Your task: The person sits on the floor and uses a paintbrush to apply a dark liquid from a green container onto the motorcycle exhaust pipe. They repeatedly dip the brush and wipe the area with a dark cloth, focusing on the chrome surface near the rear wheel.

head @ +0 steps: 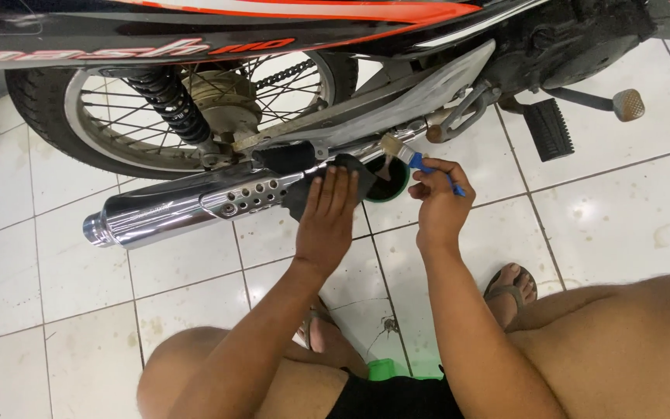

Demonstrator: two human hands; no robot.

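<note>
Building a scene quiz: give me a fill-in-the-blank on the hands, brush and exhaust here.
1. The right hand holds a brush with a ____ handle.
2. The left hand presses a dark ____ against the chrome exhaust.
3. The green container stands on the tiled ____.

Missing words: blue; cloth; floor

Left hand lies flat, pressing a black cloth against the chrome exhaust pipe of a motorcycle on white floor tiles. Right hand pinches a blue-handled paintbrush, bristles up near the footrest bracket, just above a round green container. Spoked rear wheel behind the pipe.
</note>
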